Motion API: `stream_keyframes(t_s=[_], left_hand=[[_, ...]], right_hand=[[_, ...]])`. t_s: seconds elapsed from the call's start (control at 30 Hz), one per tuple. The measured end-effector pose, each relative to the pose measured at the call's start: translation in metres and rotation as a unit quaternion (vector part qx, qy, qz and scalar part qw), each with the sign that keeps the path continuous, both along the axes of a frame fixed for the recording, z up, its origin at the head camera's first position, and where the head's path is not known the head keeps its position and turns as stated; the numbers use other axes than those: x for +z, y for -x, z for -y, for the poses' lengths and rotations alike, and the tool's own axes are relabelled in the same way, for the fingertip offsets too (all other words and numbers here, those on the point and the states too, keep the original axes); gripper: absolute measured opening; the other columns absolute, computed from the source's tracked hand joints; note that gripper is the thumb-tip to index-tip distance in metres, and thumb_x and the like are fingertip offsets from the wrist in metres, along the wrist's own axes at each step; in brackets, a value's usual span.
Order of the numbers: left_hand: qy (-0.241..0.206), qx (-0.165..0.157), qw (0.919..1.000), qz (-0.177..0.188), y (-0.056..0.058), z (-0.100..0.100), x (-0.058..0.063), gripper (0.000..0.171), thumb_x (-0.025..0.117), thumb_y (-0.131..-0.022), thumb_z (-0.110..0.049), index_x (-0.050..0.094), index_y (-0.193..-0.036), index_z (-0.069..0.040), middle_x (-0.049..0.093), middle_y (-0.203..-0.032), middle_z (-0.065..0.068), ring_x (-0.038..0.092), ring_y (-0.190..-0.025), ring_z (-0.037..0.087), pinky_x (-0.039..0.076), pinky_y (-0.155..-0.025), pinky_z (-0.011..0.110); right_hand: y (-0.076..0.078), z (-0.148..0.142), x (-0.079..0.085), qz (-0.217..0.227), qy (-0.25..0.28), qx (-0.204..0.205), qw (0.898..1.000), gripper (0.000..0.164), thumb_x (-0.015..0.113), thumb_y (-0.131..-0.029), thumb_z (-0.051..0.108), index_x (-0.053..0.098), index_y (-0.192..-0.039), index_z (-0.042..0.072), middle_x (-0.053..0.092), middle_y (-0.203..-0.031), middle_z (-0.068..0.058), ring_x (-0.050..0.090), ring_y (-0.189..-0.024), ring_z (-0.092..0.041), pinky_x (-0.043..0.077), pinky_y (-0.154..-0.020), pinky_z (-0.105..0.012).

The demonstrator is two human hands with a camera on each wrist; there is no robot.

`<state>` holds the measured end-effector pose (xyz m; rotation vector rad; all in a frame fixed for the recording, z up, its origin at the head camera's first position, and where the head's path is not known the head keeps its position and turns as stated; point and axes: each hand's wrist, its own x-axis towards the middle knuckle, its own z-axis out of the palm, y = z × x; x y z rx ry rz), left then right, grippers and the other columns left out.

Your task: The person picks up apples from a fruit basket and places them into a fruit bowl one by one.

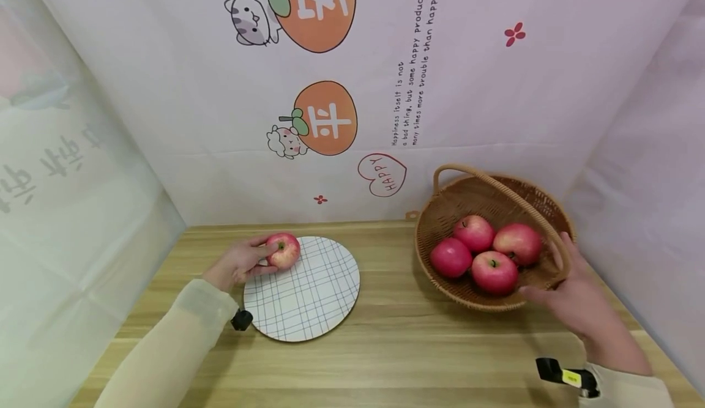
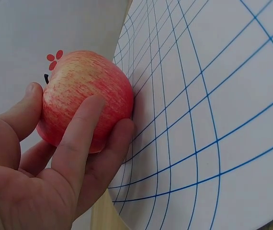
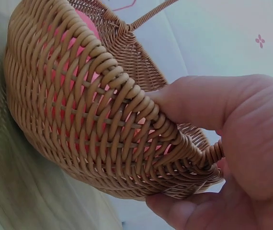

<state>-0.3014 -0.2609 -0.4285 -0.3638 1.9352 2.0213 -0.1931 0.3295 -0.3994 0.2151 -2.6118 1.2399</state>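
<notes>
A red-and-yellow apple (image 1: 283,251) is in my left hand (image 1: 246,262), over the upper left edge of a round white placemat (image 1: 314,301) with blue grid lines. In the left wrist view the thumb and fingers curl round the apple (image 2: 91,91), whose dark stem points away from the mat. On the right, my right hand (image 1: 581,295) grips the rim of a brown wicker basket (image 1: 432,230) beside the foot of its handle. The right wrist view has the thumb over the basket (image 3: 79,115) rim and fingers beneath. Several red apples (image 1: 494,272) lie inside the basket.
A wood-grain table (image 1: 385,359) carries everything. Behind it hangs a white printed cloth (image 1: 451,90) with cartoon fruit and lettering, and pale sheets close off the left and right sides. A small brown tag (image 1: 412,215) sits at the table's back edge beside the basket.
</notes>
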Motion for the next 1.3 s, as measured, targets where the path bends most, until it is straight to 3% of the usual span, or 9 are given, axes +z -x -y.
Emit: stream_keyframes(t_s=[0.37,0.53,0.73,0.9,1.03,1.3], left_hand=[[-0.014,0.023,0.9995,0.014,0.004,-0.001,-0.004,0.065,0.066,-0.098,-0.014,0.035,-0.156,-0.010,0.036,-0.147,0.026,0.060,-0.111,0.035,0.056,-0.085,0.039],[-0.027,0.019,0.9994,0.011,0.006,-0.001,-0.007,0.063,0.060,-0.101,-0.014,0.031,-0.156,-0.007,0.033,-0.149,0.027,0.056,-0.116,0.038,0.056,-0.086,0.038],[-0.017,0.009,0.9998,0.010,0.006,-0.002,-0.009,0.067,0.059,-0.102,-0.021,0.024,-0.159,-0.009,0.030,-0.152,0.027,0.061,-0.108,0.036,0.056,-0.085,0.041],[0.028,-0.002,0.9996,0.011,0.003,-0.003,-0.003,0.080,0.061,-0.101,-0.030,0.012,-0.162,-0.016,0.025,-0.156,0.027,0.065,-0.099,0.039,0.057,-0.083,0.044],[0.058,-0.006,0.9983,0.002,0.001,-0.002,0.004,0.080,0.062,-0.101,-0.026,0.010,-0.162,-0.017,0.027,-0.155,0.027,0.065,-0.098,0.039,0.057,-0.084,0.045],[0.025,-0.012,0.9994,-0.020,-0.007,0.011,0.019,0.074,0.056,-0.104,-0.016,0.009,-0.162,-0.016,0.017,-0.158,0.028,0.057,-0.116,0.044,0.051,-0.095,0.046]], right_hand=[[0.000,0.011,0.003,0.015,0.012,0.026,0.999,0.120,0.082,-0.077,0.001,0.000,-0.161,0.019,-0.017,-0.161,-0.021,-0.018,-0.141,-0.049,-0.006,-0.106,-0.074],[0.000,0.013,0.004,0.022,0.009,0.030,0.999,0.120,0.083,-0.078,0.002,-0.004,-0.161,0.013,-0.016,-0.161,-0.020,-0.012,-0.141,-0.051,-0.004,-0.109,-0.069],[0.001,0.013,0.004,0.009,-0.012,0.025,1.000,0.119,0.083,-0.076,0.003,0.002,-0.162,0.016,-0.013,-0.161,-0.024,-0.017,-0.142,-0.049,-0.007,-0.106,-0.074],[0.002,0.012,0.004,0.018,-0.022,0.026,0.999,0.121,0.084,-0.078,0.007,-0.002,-0.161,0.021,-0.013,-0.161,-0.025,-0.018,-0.141,-0.051,-0.006,-0.103,-0.077],[0.001,0.012,0.005,0.025,-0.028,0.023,0.999,0.119,0.083,-0.079,0.009,-0.001,-0.161,0.020,-0.016,-0.160,-0.025,-0.016,-0.140,-0.055,-0.004,-0.102,-0.079],[-0.001,0.014,0.006,0.028,-0.029,0.023,0.999,0.119,0.083,-0.080,0.010,-0.002,-0.161,0.021,-0.018,-0.160,-0.024,-0.016,-0.138,-0.058,0.000,-0.101,-0.081]])
